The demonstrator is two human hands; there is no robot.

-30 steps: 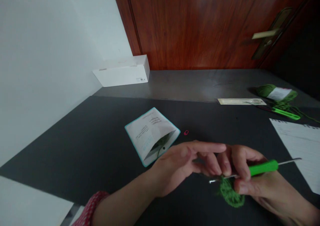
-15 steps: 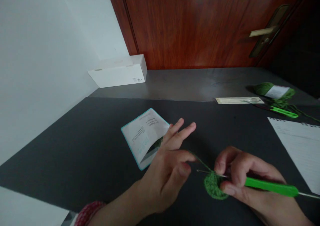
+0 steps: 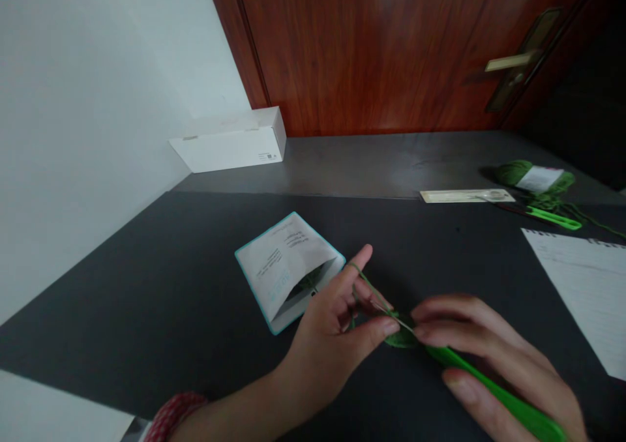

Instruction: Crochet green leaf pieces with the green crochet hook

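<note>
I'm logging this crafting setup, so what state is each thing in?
Left hand: pinching the crochet piece, yarn over a finger
Right hand: holding the green-handled hook
Crochet piece: held, partly hidden
Green-handled hook: metal end at the piece
Pouch: lying down, mouth gaping
Yarn ball: label on, some strands loose
White box: looks closed
Door: looks shut

Left hand (image 3: 330,334) shows one finger raised, thumb extended toward the right hand (image 3: 499,347). Right fingers reach leftward, thumb apart below.
</note>
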